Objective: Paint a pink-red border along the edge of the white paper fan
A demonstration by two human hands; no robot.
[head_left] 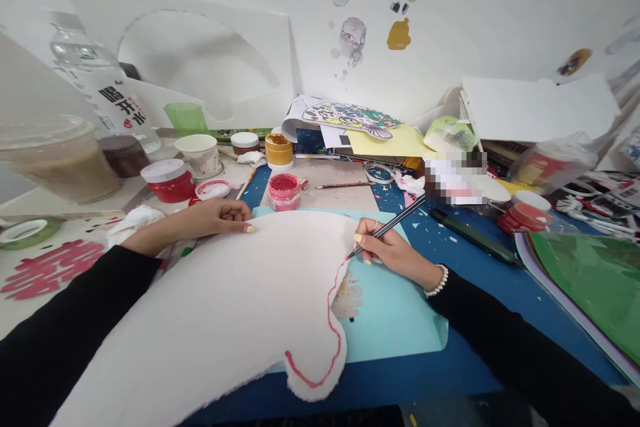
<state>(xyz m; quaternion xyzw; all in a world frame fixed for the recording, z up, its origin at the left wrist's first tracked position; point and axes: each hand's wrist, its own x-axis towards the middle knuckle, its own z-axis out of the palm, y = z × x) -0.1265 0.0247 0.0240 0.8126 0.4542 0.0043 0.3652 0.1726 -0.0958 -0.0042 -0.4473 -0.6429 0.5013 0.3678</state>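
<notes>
A large white foam board (pixel 225 293) with a curved outline lies across the table. A pink painted line (pixel 330 313) follows its right edge, from the lower rounded lobe up to the brush tip. My right hand (pixel 383 247) is closed round a dark thin paintbrush (pixel 400 217), whose tip touches the board's right edge. My left hand (pixel 233 217) rests on the board's upper left edge, fingers curled in and thumb on the surface; whether anything is under the fingers is hidden. An open jar of pink-red paint (pixel 285 191) stands just behind the board.
Light blue paper (pixel 400 313) lies under the board's right side. Behind are a yellow paint jar (pixel 279 150), a paper cup (pixel 199 155), a red jar (pixel 169 180) and a water bottle (pixel 100 80). A green cutter (pixel 475 237) and green sheets (pixel 590 280) lie right.
</notes>
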